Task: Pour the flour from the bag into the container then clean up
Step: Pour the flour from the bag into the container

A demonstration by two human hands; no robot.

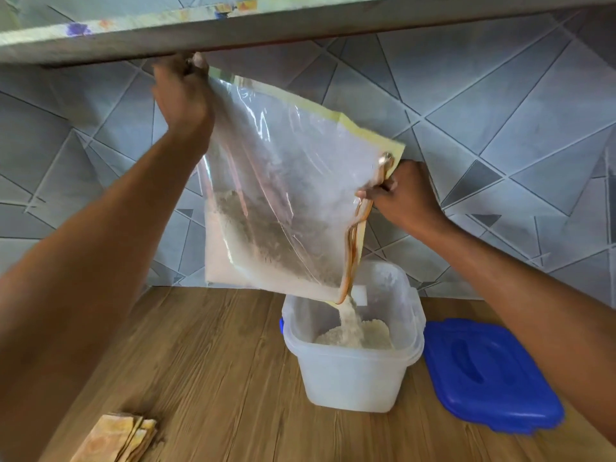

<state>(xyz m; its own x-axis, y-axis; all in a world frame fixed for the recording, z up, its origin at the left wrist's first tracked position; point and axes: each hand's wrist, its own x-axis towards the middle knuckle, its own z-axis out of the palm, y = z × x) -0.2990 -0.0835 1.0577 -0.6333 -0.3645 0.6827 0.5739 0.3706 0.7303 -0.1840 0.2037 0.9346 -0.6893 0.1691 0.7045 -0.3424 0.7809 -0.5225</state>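
A wall (500,128) of grey tiles cut by pale diagonal lines rose behind both hands. Above them ran the edge of a shelf (233,25) with faded coloured marks. Below them lay a wood-grain countertop (216,361), evenly lit.

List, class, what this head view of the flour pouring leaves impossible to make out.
- Left hand: its fingertips gripping the bag are motion-blurred against the shelf edge.
- Container: its fill depth is hidden by frosted walls.
- Folded cloth: cut off by the bottom edge.
- Right hand: its palm is turned away.
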